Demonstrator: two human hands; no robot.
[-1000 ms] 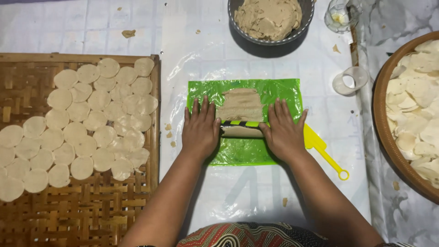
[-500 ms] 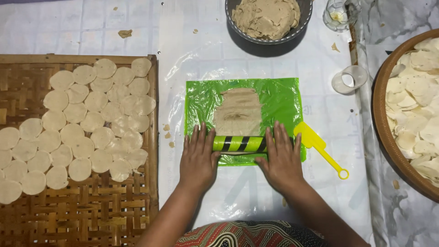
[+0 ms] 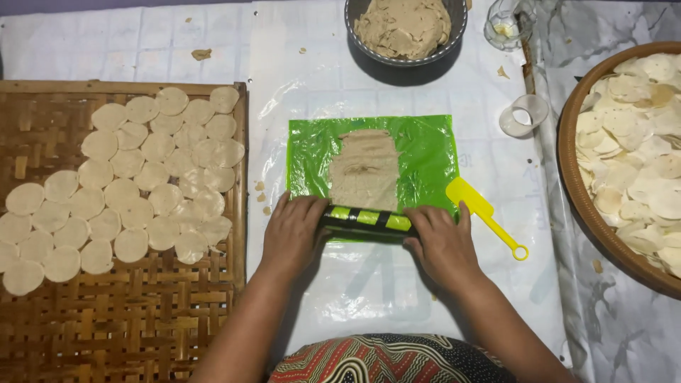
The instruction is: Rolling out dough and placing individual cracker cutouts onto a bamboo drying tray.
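- The left hand [image 3: 294, 230] and the right hand [image 3: 441, 241] lie flat, palms down, one on each end of the green-and-black striped cylindrical roller [image 3: 367, 218]; neither hand closes around it.
- The roller sits across the near edge of the green plastic sheet [image 3: 425, 152], at the near end of the flattened strip of tan dough [image 3: 365, 170].
- Judged from this, press evenly with both palms so the strip keeps one thickness from left to right.
- Keep the roller square to the sheet; a skewed push would likely drive dough towards one edge.
- The yellow plastic scraper [image 3: 486, 213] lies just right of the sheet, touching nothing under the hands.
- Round dough discs [image 3: 135, 181] fill the woven bamboo tray [image 3: 128, 319] at left.
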